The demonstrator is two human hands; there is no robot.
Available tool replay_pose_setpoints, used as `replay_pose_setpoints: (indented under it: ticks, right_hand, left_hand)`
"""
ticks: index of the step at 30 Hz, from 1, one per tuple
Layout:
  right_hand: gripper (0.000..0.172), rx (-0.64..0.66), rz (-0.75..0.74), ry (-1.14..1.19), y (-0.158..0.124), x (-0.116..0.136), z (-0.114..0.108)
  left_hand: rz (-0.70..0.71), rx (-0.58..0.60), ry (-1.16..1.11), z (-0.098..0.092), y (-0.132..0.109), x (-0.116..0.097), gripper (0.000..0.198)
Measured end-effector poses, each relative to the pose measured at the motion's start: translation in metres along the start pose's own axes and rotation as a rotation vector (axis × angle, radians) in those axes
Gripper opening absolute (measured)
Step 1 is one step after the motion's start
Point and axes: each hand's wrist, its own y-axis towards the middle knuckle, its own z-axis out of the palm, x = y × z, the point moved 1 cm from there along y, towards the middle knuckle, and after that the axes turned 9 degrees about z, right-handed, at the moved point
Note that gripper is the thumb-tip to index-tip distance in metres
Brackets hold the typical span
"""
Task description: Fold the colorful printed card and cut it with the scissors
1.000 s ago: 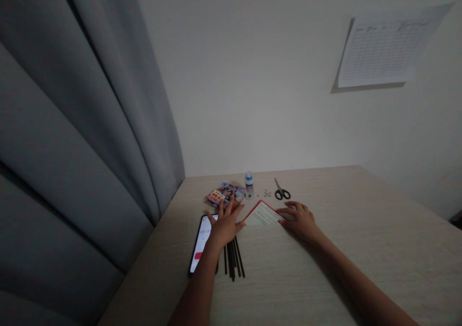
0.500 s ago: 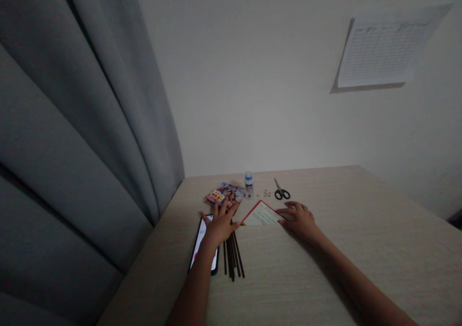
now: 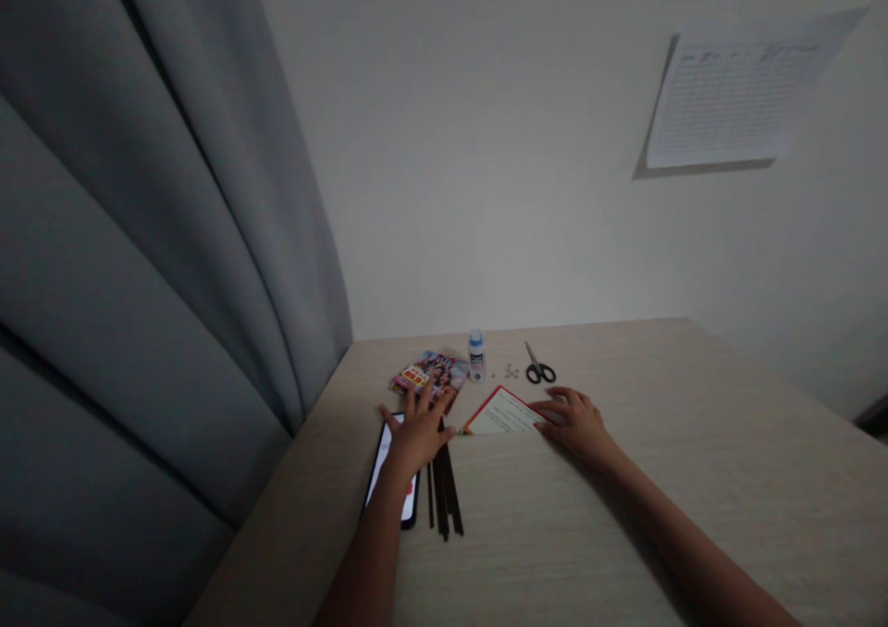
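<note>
Fingers spread, my left hand [image 3: 418, 437] lies over the upper ends of several thin dark brown strips [image 3: 444, 497], which run toward me on the table. It also partly covers a phone [image 3: 380, 461] with a lit screen. My right hand [image 3: 574, 425] holds the right corner of a folded, triangular paper [image 3: 505, 412] between thumb and bent fingers. This paper is pale with printed lines and red edges, and its peak points away from me. Its left corner is near my left thumb. Beyond my left fingertips is a colourful printed packet [image 3: 431, 370].
At the back of the light wooden table [image 3: 624, 534] stand a small blue-capped bottle [image 3: 476, 357], several tiny pale pieces [image 3: 511, 371] and dark-handled scissors [image 3: 539, 368]. A grey curtain [image 3: 228, 202] hangs on the left. A printed sheet [image 3: 728, 100] is on the wall.
The lower ends of the brown strips have drawn closer together under my left hand, which has shifted slightly left. My right hand and the folded paper have hardly moved.
</note>
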Motion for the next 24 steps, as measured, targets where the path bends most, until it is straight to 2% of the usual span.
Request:
replay_pose_setpoints:
  ticks: [7,16,19,24]
  right_hand:
    - [0.039,-0.007,0.007,0.008,-0.002,0.003,-0.001]
    - [0.039,-0.028,0.002,0.000,-0.003,0.004,0.001]
    - [0.039,-0.028,0.008,0.000,-0.003,0.005,0.002]
    - [0.038,-0.020,0.010,0.011,-0.002,0.004,0.002]
  left_hand:
    - [0.031,-0.052,-0.029,-0.003,-0.002,-0.007,0.059]
    - [0.125,-0.152,-0.090,0.012,0.001,-0.026,0.044]
    - [0.156,-0.150,-0.089,0.016,0.001,-0.032,0.037]
    - [0.125,-0.109,-0.108,0.015,-0.001,-0.034,0.035]
